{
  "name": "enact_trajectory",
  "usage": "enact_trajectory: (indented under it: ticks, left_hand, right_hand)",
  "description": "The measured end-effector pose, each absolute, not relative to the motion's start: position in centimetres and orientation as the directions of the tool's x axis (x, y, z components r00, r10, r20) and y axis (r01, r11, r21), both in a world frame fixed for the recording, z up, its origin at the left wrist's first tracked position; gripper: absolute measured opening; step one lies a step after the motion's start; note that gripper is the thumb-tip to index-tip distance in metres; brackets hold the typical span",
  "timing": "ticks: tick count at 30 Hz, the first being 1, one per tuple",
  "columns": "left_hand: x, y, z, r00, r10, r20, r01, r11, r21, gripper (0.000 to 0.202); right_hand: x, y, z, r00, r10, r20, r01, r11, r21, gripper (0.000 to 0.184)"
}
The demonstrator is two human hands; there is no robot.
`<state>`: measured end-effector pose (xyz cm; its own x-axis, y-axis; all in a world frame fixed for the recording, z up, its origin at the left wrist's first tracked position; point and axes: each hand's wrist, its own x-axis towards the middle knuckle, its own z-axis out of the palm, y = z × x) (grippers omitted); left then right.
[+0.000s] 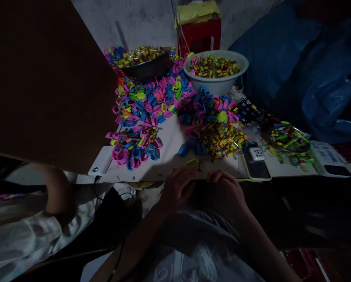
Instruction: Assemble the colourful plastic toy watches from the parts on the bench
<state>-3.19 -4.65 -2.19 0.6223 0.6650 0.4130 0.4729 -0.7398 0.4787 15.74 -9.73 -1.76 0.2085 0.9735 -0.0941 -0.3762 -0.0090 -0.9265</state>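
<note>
I see a small yellow-green plastic ring piece [192, 161] lying flat at the near edge of the white tabletop [169, 145], just ahead of my fingertips. Blue plastic clips [193, 148] sit just behind it, beside a heap of tiny yellow-and-red pieces [222, 139].

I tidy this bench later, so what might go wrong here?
1. The phone overhangs the table edge beside the right hand; a nudge may drop it.
2. Loose pieces lie at the edge by the left hand and may roll off.
3. It is dark, so colours may get mixed.
</note>
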Motion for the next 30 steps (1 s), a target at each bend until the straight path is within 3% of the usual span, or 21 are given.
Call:
enact_trajectory:
  ticks: [3,7,11,13,15,17,19,21,24,27,30]
  left_hand:
    - [-2.7,-1.8,-4.1,0.468,0.818,0.336,0.589,-0.572,0.572,0.034]
    - [-1.8,1.1,-6.6,0.457,0.855,0.245,0.622,-0.504,0.599,0.050]
    - [-1.5,2.2,-7.4,0.466,0.866,0.181,0.575,-0.452,0.682,0.041]
    - [-1.7,2.0,-7.0,0.448,0.877,0.174,0.559,-0.426,0.711,0.037]
    - [-2.0,1.4,-6.1,0.406,0.901,0.154,0.527,-0.368,0.766,0.037]
    - [-2.2,0.3,-5.0,0.377,0.919,0.111,0.479,-0.297,0.826,0.041]
    - [-2.3,-0.9,-3.8,0.365,0.931,0.022,0.363,-0.164,0.917,0.044]
    - [-2.2,-2.1,-2.9,0.355,0.928,-0.109,0.181,0.046,0.982,0.044]
    - [-2.0,-3.5,-1.9,0.381,0.878,-0.289,-0.127,0.359,0.925,0.038]
    - [-1.9,-4.3,-1.3,0.452,0.822,-0.346,-0.304,0.506,0.807,0.031]
    - [-1.8,-4.8,-0.8,0.479,0.794,-0.374,-0.336,0.559,0.758,0.028]
  right_hand:
    - [16.7,-9.5,-3.2,0.265,0.964,0.002,-0.125,0.037,-0.992,0.010]
    - [18.2,-8.5,-5.3,0.312,0.943,0.115,0.201,0.053,-0.978,0.013]
    - [20.0,-6.6,-6.3,0.331,0.928,0.171,0.420,0.017,-0.907,0.013]
    - [20.5,-5.8,-6.4,0.297,0.936,0.190,0.639,-0.047,-0.768,0.019]
    - [20.7,-5.3,-6.5,0.232,0.954,0.187,0.871,-0.118,-0.477,0.024]
    - [20.7,-5.0,-6.7,0.171,0.972,0.164,0.970,-0.136,-0.202,0.024]
    - [20.7,-4.7,-6.9,0.138,0.979,0.151,0.986,-0.121,-0.117,0.024]
    - [20.8,-4.4,-7.1,0.122,0.983,0.141,0.988,-0.107,-0.107,0.023]
    - [20.9,-4.1,-7.5,0.153,0.977,0.148,0.971,-0.122,-0.205,0.022]
    - [21.2,-4.1,-8.0,0.212,0.961,0.176,0.926,-0.140,-0.352,0.022]
    - [21.4,-4.3,-8.2,0.221,0.955,0.198,0.896,-0.119,-0.428,0.020]
